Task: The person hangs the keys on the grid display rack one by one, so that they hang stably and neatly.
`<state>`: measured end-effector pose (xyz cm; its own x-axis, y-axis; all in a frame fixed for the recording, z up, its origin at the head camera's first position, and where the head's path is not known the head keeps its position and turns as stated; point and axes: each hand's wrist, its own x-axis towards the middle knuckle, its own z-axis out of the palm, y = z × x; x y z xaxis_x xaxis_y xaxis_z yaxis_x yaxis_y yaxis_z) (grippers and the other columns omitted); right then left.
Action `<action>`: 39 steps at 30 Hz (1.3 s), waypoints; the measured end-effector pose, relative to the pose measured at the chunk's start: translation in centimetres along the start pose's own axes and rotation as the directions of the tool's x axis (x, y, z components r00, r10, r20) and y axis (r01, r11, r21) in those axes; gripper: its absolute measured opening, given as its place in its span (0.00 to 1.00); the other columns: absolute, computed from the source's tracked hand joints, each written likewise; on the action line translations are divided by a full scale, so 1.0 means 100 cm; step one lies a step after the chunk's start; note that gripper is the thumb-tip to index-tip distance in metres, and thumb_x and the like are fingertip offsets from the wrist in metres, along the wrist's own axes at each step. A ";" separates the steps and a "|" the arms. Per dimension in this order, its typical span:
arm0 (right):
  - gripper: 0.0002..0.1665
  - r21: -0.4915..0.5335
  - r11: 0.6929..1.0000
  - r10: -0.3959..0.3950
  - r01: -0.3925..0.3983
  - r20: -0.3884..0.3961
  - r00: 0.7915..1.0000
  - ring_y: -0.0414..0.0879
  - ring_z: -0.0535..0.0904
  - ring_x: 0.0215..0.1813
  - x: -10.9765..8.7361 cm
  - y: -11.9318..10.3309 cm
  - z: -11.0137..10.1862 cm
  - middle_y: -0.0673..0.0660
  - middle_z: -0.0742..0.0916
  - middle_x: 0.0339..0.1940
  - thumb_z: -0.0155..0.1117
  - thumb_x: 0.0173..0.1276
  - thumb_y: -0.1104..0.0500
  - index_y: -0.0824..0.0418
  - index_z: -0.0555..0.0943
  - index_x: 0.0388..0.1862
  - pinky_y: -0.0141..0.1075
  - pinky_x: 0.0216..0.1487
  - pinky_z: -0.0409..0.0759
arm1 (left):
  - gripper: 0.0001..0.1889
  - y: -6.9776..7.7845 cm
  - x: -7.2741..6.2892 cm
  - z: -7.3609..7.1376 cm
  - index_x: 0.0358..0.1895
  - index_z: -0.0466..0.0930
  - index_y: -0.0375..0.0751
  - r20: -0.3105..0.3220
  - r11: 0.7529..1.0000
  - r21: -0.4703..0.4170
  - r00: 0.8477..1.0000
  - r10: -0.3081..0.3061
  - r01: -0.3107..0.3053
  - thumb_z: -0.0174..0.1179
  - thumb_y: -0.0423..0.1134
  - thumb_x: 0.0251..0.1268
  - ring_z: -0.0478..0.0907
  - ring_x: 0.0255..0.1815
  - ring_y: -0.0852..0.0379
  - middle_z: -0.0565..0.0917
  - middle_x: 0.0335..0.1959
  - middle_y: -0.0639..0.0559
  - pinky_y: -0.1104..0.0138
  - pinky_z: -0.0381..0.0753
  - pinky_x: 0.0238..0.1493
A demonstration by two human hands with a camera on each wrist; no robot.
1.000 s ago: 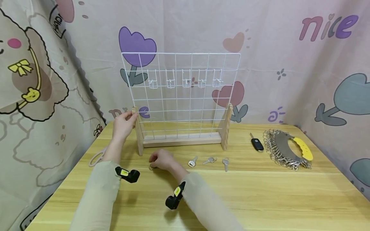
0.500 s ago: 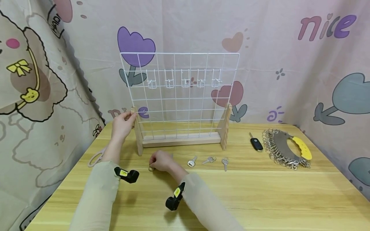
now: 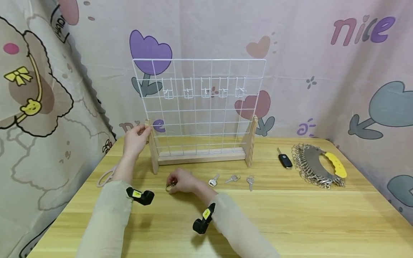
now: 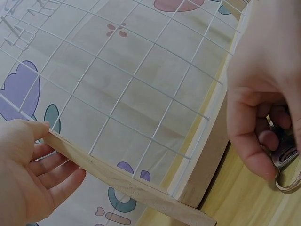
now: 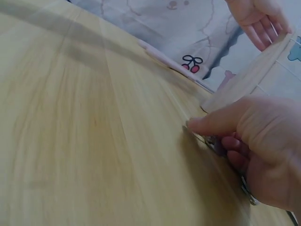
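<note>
A white wire grid rack (image 3: 200,122) on wooden side posts stands at the back of the table, several white hooks in a row on it. My left hand (image 3: 135,141) grips the top of its left post (image 4: 117,174), thumb on the near edge and fingers behind. In front of the rack, low over the table, my right hand (image 3: 183,181) pinches a metal key (image 4: 285,155) by its ring end, fingers curled; its ring (image 4: 288,189) sticks out below the thumb. Most of this key is hidden by the fingers. Another metal piece (image 5: 248,190) shows beneath the right palm.
Three loose keys (image 3: 213,180) lie in a row right of my right hand. Further right are a black car key (image 3: 285,161) and a yellow-handled holder (image 3: 337,165) edged with many metal rings. A pink loop handle (image 3: 105,177) shows beside my left forearm.
My right wrist has turned and shifted slightly right, and more of the key's ring shows at the fingertips. The left hand stays on the post.
</note>
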<state>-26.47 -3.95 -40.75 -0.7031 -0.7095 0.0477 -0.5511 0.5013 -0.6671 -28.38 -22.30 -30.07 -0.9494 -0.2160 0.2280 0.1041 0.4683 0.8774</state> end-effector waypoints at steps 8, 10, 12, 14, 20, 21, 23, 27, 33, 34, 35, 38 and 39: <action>0.04 -0.093 0.994 -0.050 0.055 0.052 0.997 0.34 0.67 0.37 -0.003 0.003 0.004 0.43 0.76 0.32 0.70 0.56 0.61 0.57 0.83 0.30 0.21 0.40 0.67 | 0.27 -0.003 -0.004 -0.003 0.63 0.66 0.30 -0.011 1.000 0.017 1.000 -0.015 0.015 0.47 0.48 0.71 0.72 0.53 0.45 0.73 0.56 0.35 0.64 0.81 0.48; 0.02 -0.100 0.992 -0.068 0.074 0.053 0.996 0.34 0.66 0.38 -0.004 0.003 0.004 0.43 0.76 0.32 0.69 0.57 0.61 0.57 0.83 0.28 0.22 0.40 0.67 | 0.27 -0.002 -0.005 -0.003 0.63 0.66 0.30 -0.013 1.000 0.017 1.000 -0.012 0.012 0.47 0.48 0.71 0.72 0.53 0.46 0.74 0.56 0.35 0.66 0.81 0.47; 0.02 -0.109 0.990 -0.086 0.091 0.049 0.995 0.35 0.66 0.38 -0.005 0.003 0.003 0.43 0.77 0.33 0.68 0.58 0.61 0.57 0.82 0.28 0.22 0.40 0.67 | 0.26 -0.002 -0.005 -0.003 0.63 0.66 0.29 -0.014 1.000 0.016 1.000 -0.007 0.008 0.47 0.48 0.71 0.72 0.53 0.46 0.74 0.56 0.35 0.66 0.81 0.47; 0.02 -0.109 0.988 -0.106 0.110 0.039 0.994 0.34 0.67 0.37 -0.005 0.003 0.002 0.44 0.78 0.32 0.66 0.60 0.62 0.57 0.82 0.27 0.21 0.40 0.67 | 0.26 -0.002 -0.004 -0.003 0.63 0.67 0.29 -0.013 1.000 0.015 1.000 -0.005 0.005 0.46 0.47 0.71 0.72 0.53 0.46 0.74 0.56 0.36 0.65 0.81 0.48; 0.05 0.061 0.995 -0.079 0.081 -0.033 0.996 0.34 0.69 0.28 -0.003 0.006 -0.001 0.46 0.78 0.24 0.61 0.64 0.65 0.61 0.80 0.28 0.22 0.30 0.71 | 0.27 0.000 -0.004 -0.002 0.63 0.66 0.30 -0.008 1.000 0.021 1.000 -0.009 0.009 0.46 0.48 0.71 0.72 0.54 0.45 0.73 0.57 0.36 0.61 0.80 0.51; 0.05 0.096 0.994 -0.055 0.060 -0.048 0.997 0.34 0.69 0.27 -0.003 0.006 -0.001 0.46 0.77 0.23 0.60 0.65 0.64 0.62 0.80 0.29 0.22 0.28 0.71 | 0.27 0.000 -0.004 -0.002 0.63 0.66 0.30 -0.007 1.000 0.025 1.000 -0.007 0.008 0.46 0.48 0.71 0.72 0.54 0.45 0.73 0.57 0.36 0.61 0.80 0.51; 0.06 0.137 0.990 -0.009 0.019 -0.076 0.997 0.35 0.69 0.27 -0.004 0.006 -0.003 0.46 0.77 0.24 0.58 0.67 0.64 0.62 0.79 0.30 0.24 0.27 0.70 | 0.27 0.001 -0.003 -0.002 0.64 0.66 0.30 -0.008 1.000 0.029 1.000 -0.005 0.005 0.46 0.49 0.71 0.72 0.54 0.45 0.73 0.57 0.36 0.61 0.80 0.51; 0.05 0.166 0.986 0.036 -0.015 -0.123 0.992 0.36 0.69 0.30 -0.005 0.006 -0.006 0.47 0.77 0.26 0.56 0.69 0.62 0.62 0.77 0.33 0.24 0.29 0.71 | 0.28 0.002 -0.003 -0.002 0.64 0.65 0.31 -0.005 1.000 0.026 1.000 -0.003 0.003 0.46 0.49 0.71 0.72 0.54 0.45 0.73 0.57 0.36 0.60 0.79 0.52; 0.04 0.159 0.987 0.038 -0.012 -0.162 0.986 0.37 0.68 0.30 -0.008 0.003 -0.022 0.48 0.76 0.27 0.55 0.70 0.62 0.62 0.76 0.35 0.25 0.29 0.70 | 0.27 0.002 -0.001 0.000 0.64 0.65 0.30 -0.004 1.000 0.024 1.000 0.000 0.000 0.46 0.49 0.71 0.72 0.55 0.45 0.73 0.57 0.35 0.59 0.79 0.52; 0.04 0.158 0.987 0.040 -0.014 -0.163 0.986 0.37 0.68 0.29 -0.009 0.002 -0.025 0.48 0.76 0.27 0.55 0.70 0.62 0.62 0.76 0.35 0.25 0.28 0.70 | 0.27 0.002 -0.001 0.000 0.64 0.65 0.30 -0.004 1.000 0.021 1.000 0.002 -0.002 0.46 0.49 0.71 0.72 0.55 0.45 0.73 0.57 0.35 0.59 0.79 0.52; 0.05 0.157 0.987 0.039 -0.013 -0.164 0.986 0.37 0.69 0.29 -0.010 0.001 -0.029 0.49 0.77 0.27 0.55 0.70 0.62 0.61 0.76 0.35 0.25 0.27 0.70 | 0.27 0.001 -0.001 0.000 0.64 0.65 0.30 -0.005 1.000 0.017 1.000 0.003 -0.002 0.46 0.48 0.71 0.72 0.55 0.45 0.73 0.57 0.35 0.59 0.79 0.52; 0.05 0.166 0.986 0.036 -0.009 -0.157 0.987 0.39 0.71 0.29 -0.011 -0.001 -0.040 0.50 0.78 0.27 0.54 0.70 0.62 0.61 0.76 0.35 0.26 0.26 0.71 | 0.27 0.001 -0.001 0.000 0.64 0.65 0.29 -0.005 1.000 0.011 1.000 0.002 -0.002 0.46 0.48 0.71 0.72 0.55 0.44 0.73 0.57 0.35 0.59 0.79 0.52; 0.05 0.168 0.986 0.033 -0.007 -0.156 0.987 0.40 0.72 0.29 -0.011 -0.001 -0.043 0.51 0.78 0.27 0.54 0.70 0.62 0.61 0.76 0.35 0.26 0.26 0.72 | 0.27 0.001 -0.002 0.000 0.64 0.65 0.29 -0.004 1.000 0.011 1.000 -0.001 0.001 0.46 0.47 0.71 0.72 0.55 0.44 0.73 0.57 0.35 0.59 0.79 0.52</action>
<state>-27.59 -1.09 -37.50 -0.7824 -0.6067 0.1407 -0.4633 0.4160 -0.7825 -28.24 -22.22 -30.07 -0.9482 -0.2199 0.2293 0.1003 0.4775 0.8729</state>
